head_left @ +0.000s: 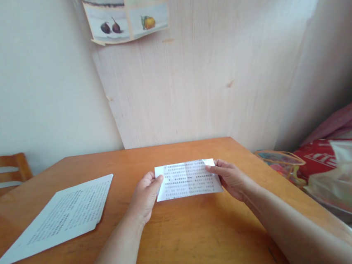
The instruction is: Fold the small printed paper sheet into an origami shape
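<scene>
A white sheet of paper with printed lines of text spans the gap between my two hands above the wooden table. It looks folded, with a straight edge along the bottom. My left hand pinches its left edge, thumb on the front and fingers behind. At the opposite edge, my right hand grips the sheet the same way, its thumb lying over the upper right corner. The fingers behind the paper are partly hidden. To the left of my left hand lies a stack of printed sheets on the tabletop.
A wooden chair stands beyond the table's left side. Right of the table are a red bag and a pale plastic bag. A poster of fruit hangs on the panelled wall behind.
</scene>
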Demonstrator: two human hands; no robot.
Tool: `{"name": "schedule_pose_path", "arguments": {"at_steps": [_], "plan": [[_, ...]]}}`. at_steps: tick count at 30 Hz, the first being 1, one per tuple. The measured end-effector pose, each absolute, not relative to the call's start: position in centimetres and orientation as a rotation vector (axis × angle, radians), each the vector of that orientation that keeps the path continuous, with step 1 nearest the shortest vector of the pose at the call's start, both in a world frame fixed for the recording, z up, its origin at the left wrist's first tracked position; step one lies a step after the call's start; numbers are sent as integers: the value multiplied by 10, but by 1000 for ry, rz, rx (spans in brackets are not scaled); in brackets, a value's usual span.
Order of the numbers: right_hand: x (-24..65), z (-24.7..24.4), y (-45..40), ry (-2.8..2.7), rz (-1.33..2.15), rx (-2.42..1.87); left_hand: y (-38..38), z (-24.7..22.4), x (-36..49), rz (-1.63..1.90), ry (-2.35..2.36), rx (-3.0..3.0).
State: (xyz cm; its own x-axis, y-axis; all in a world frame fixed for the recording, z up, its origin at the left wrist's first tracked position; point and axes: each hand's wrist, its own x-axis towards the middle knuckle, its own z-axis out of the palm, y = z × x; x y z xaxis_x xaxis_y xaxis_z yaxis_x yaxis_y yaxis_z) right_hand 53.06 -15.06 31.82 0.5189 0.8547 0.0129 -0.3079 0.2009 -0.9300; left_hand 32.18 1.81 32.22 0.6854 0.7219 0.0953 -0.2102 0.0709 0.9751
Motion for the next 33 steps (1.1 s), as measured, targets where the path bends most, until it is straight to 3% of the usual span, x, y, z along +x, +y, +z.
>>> {"name": "schedule_pose_path", "arguments": {"at_steps": [20, 28, 33], "plan": [[542, 309, -148, -736, 673, -1293, 25, 325, 317, 640, 471, 1287], [542, 306, -145, -919, 266, -1525, 34, 317, 319, 735, 536, 1261], [537, 315, -147, -983, 233, -1369, 42, 316, 320, 819, 565, 1081]]}}
